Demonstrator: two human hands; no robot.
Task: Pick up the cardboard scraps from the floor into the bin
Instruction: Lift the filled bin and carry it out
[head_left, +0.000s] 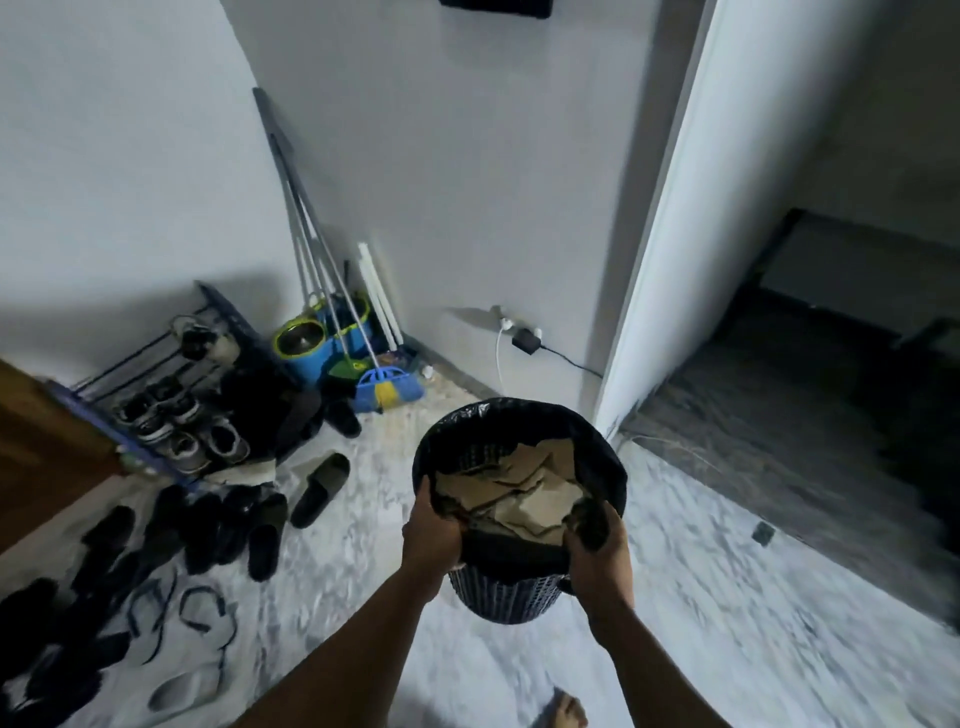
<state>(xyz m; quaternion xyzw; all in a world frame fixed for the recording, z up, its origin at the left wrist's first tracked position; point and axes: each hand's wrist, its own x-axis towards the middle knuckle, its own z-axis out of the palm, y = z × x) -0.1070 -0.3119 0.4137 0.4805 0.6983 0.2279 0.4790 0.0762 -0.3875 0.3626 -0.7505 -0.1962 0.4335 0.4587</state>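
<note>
The bin (519, 587) is held up off the floor (727, 597) between the two hands, straight ahead of the person and just below chest line in the head view. The left hand (432, 530) grips the near-left rim, fingers curled over the black liner; the right hand (597, 545) grips the near-right rim the same way, thumb tucked inside. Both sit equally near — neither arm leads.

The cardboard scraps (524, 499) lie inside the bin, between and just beyond the hands, in a loose flat heap that fills the opening. No scraps show on the visible floor, so the picking looks done, and the next move likely turns on setting the bin down upright, its long axis vertical.

No brand, label or legible writing shows — the frame is dim and motion-blurred.
</note>
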